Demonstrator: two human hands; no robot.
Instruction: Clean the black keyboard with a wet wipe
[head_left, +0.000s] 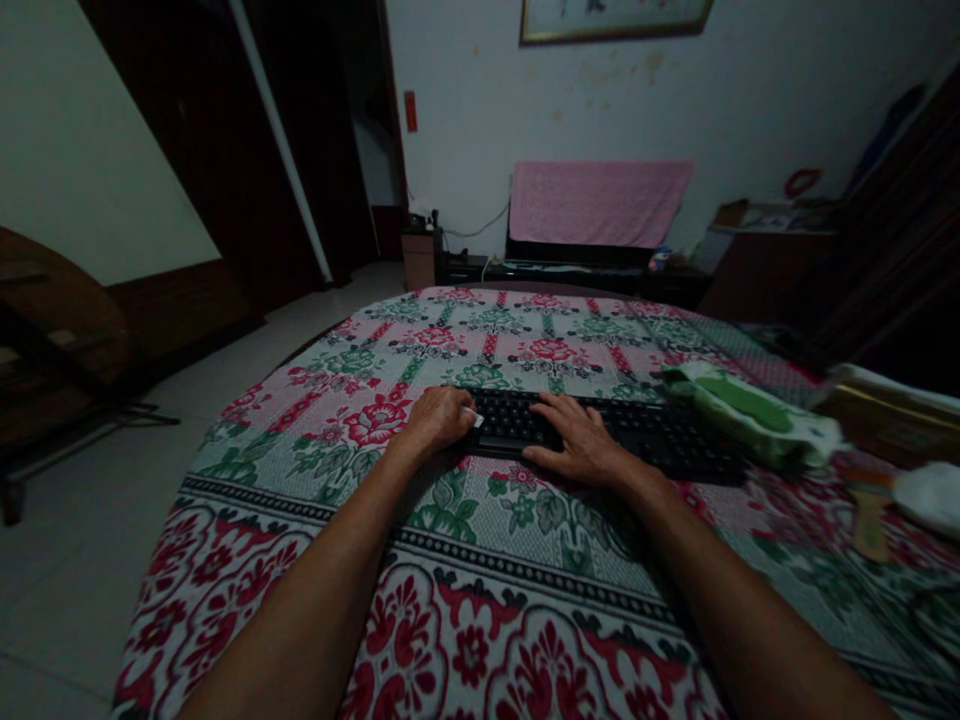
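Observation:
A black computer keyboard (645, 440) lies on a flowered tablecloth (480, 560). At its left end, my left hand (439, 418) is closed, and a small bit of white material, perhaps a tissue, (475, 419) sticks out from the fingers over the keys. Most of that white piece is hidden by the hand. My right hand (574, 438) rests on the middle of the keyboard with its fingers spread and nothing in them. To the right, a green and white soft pack of wipes (750, 410) touches or overlaps the keyboard's far right part; which one I cannot tell.
Right of the pack are a wooden-handled brush (870, 520), a white rounded thing (930, 497) and a brownish box (892, 410). Beyond the table, a pink cloth (600, 203) drapes over a dark screen on a low cabinet. A folded round tabletop (60, 310) leans at left.

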